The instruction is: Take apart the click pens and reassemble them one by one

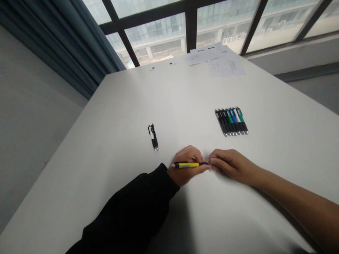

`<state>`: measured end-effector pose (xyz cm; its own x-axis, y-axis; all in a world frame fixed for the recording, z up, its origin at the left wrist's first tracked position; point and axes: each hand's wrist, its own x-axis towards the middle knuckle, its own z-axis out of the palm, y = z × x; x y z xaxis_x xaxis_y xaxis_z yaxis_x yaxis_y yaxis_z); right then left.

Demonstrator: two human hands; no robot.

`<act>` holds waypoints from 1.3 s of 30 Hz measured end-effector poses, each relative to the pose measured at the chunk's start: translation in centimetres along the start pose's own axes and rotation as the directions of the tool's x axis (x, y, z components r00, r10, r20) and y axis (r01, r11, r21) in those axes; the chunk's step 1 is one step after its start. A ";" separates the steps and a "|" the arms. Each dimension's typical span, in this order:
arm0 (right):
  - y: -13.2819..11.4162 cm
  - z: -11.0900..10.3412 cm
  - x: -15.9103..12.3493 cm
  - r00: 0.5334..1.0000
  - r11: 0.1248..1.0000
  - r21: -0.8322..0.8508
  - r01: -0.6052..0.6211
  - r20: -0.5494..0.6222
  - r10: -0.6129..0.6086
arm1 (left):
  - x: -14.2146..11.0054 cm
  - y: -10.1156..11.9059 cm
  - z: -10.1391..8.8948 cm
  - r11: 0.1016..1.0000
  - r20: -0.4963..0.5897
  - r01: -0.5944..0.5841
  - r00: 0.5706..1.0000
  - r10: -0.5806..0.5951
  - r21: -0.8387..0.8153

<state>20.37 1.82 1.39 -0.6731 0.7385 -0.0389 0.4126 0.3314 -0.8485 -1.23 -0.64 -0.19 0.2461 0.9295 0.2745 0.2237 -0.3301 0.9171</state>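
A white table (106, 148) holds a row of pens (231, 121), two pens (153, 137), and papers (225, 67).

A black fabric long sleeve (127, 208) covered the left arm, ending at the wrist just beside the left hand (185, 169); the right forearm (291, 197) was bare.

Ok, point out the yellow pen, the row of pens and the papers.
Yellow pen (186, 165): head view, on its yellow barrel.
Row of pens (231, 121): head view, on the barrels at the middle of the row.
Papers (226, 67): head view, on the nearest sheet.
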 end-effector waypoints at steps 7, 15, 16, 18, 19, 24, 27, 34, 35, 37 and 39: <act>-0.2 0.0 0.2 0.997 0.998 -0.047 0.045 0.059 -0.042 | -0.1 -0.5 0.2 0.971 -0.065 -0.014 0.998 -0.002 -0.241; -0.5 -0.4 -0.1 0.990 0.950 0.301 -0.078 0.138 0.038 | -0.3 0.2 -0.3 0.965 0.163 -0.142 0.981 0.107 0.220; -0.5 -0.3 -0.1 0.989 0.948 0.306 -0.088 0.137 0.048 | -0.4 0.4 -0.3 0.962 0.207 -0.118 0.976 0.067 0.245; -0.6 -0.2 -0.1 0.992 0.958 0.276 -0.082 0.116 0.052 | -0.5 0.6 -0.4 0.960 0.249 -0.065 0.969 -0.005 0.273; -0.6 -0.1 -0.1 0.993 0.964 0.254 -0.075 0.103 0.050 | -0.5 0.7 -0.4 0.961 0.262 -0.044 0.965 -0.030 0.272; -0.4 0.3 -0.1 0.994 0.957 0.275 -0.094 0.073 0.077 | -0.3 0.5 -0.4 0.975 0.300 0.006 0.951 -0.075 0.222; -0.1 0.7 -0.2 0.995 0.925 0.366 -0.104 0.044 0.095 | -0.3 0.4 -0.3 0.984 0.278 0.029 0.957 -0.079 0.177; 0.0 0.8 -0.1 0.996 0.893 0.443 -0.079 -0.013 0.094 | -0.4 0.7 -0.5 0.990 0.256 0.118 0.957 -0.133 0.075; -0.1 0.7 -0.1 0.996 0.899 0.431 -0.083 0.020 0.083 | -0.4 0.7 -0.5 0.991 0.254 0.115 0.959 -0.129 0.067; -0.2 0.7 0.0 0.995 0.905 0.414 -0.095 0.074 0.070 | -0.4 0.7 -0.5 0.992 0.250 0.110 0.961 -0.123 0.064; -0.2 0.7 0.0 0.995 0.877 0.472 -0.095 0.042 0.085 | -0.4 0.6 -0.5 0.991 0.252 0.113 0.959 -0.128 0.073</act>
<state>19.82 1.32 1.19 -0.6607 0.7388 -0.1330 0.1361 -0.0564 -0.9891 -1.69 -1.11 0.43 0.4452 0.8924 0.0729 0.3181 -0.2338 0.9188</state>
